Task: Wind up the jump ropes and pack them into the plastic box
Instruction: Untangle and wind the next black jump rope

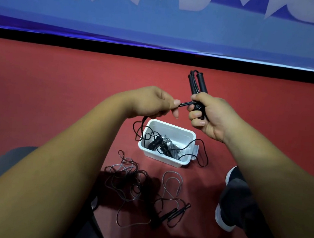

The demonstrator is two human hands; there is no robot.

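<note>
- My right hand (209,116) clamps both handles (201,84), left hand (154,102) pinches the cord (186,103).
- Slack's draped over the box (172,133), so winding might snag and drag it.

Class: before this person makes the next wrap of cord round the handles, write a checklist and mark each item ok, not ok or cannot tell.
1. Right hand grips both black handles together: ok.
2. Left hand pinches the cord, taut to the handles: ok.
3. Slack cord hangs clear: not ok, it drapes across the white plastic box.
4. Room left in the box beside the wound ropes: ok.
5. Wraps so far lie neat: cannot tell, hidden inside the grip.
</note>
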